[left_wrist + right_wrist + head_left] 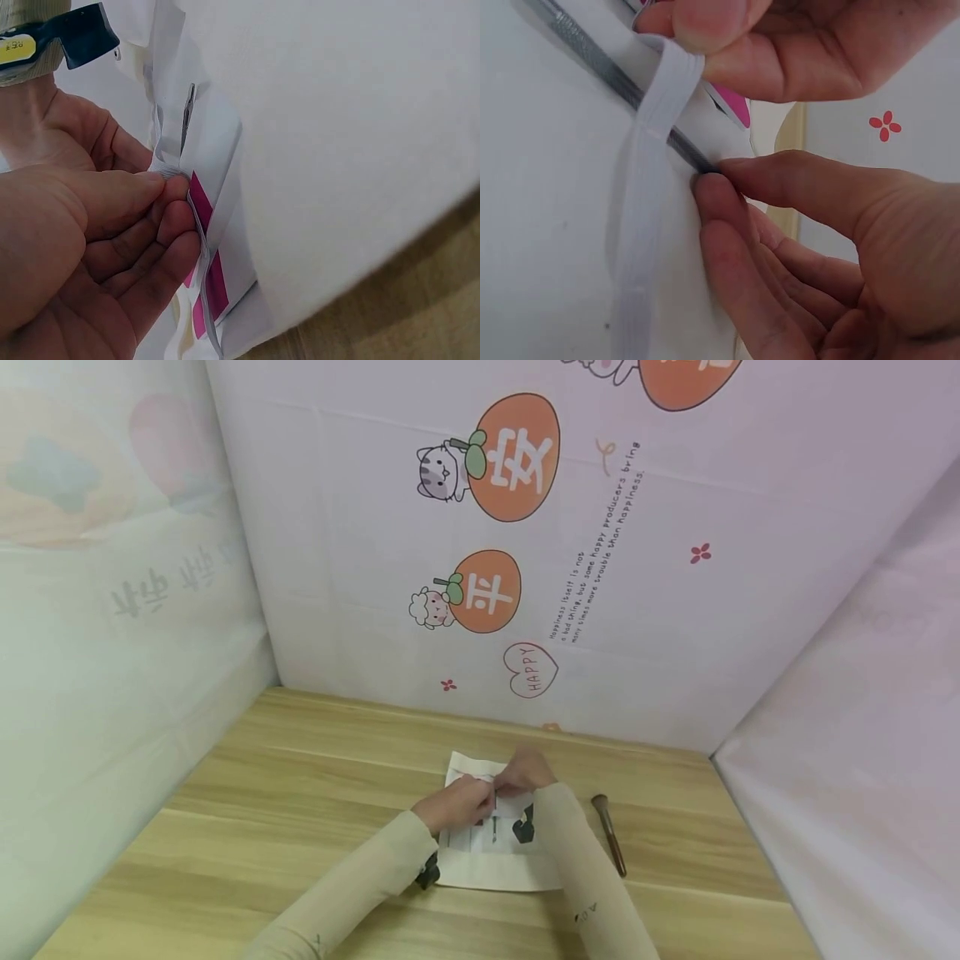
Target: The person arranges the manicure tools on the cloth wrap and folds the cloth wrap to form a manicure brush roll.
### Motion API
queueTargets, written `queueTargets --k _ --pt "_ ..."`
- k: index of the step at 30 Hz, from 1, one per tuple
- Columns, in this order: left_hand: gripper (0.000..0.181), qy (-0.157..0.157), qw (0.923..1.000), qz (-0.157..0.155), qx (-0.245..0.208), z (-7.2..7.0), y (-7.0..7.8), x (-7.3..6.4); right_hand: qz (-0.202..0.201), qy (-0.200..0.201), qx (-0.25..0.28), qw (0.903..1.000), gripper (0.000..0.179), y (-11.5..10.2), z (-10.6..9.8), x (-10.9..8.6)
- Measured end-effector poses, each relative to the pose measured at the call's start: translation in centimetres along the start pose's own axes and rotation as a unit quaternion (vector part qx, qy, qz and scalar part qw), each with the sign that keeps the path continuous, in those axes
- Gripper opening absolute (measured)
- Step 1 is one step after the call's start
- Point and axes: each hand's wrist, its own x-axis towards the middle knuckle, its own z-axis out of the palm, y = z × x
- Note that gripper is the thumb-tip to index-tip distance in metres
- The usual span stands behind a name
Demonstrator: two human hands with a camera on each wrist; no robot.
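A white cloth lies on the table under both hands. Across it runs a white elastic band. Between thumb and fingertips, my left hand pinches a fold of this band and lifts it from the cloth. My right hand pinches the end of a slim metal tool with a knurled grip; the tool passes beneath the band. In the left wrist view the tool's narrow tip shows on the cloth. Beside the fingers is a flat piece with magenta patches, partly hidden by the band.
A makeup brush with a brown handle lies right of the cloth, near the right sleeve. Printed white curtains stand behind the wood-grain table and at both sides. Dark devices are strapped at the wrists.
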Motion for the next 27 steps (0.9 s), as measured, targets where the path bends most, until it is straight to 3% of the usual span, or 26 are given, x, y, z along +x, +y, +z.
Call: queueTargets --k 10,17,22,27 --pt "0.032 0.0 1.0 0.0 -0.008 0.0 0.3 0.0 0.015 0.009 0.035 0.9992 0.022 0.8 0.4 0.0" --pt "0.032 0.0 0.9999 -0.003 -0.01 0.1 0.3 0.0 0.025 0.009 0.078 0.9966 0.035 1.5 0.7 0.2" --pt "0.029 0.0 1.0 -0.004 -0.006 0.1 0.3 0.0 0.022 0.013 0.08 0.9965 0.019 1.8 0.6 -0.5" --pt "0.03 0.002 1.0 -0.001 0.0 0.1 0.4 0.1 -0.013 0.006 0.084 0.9964 0.009 2.2 0.4 -1.4"
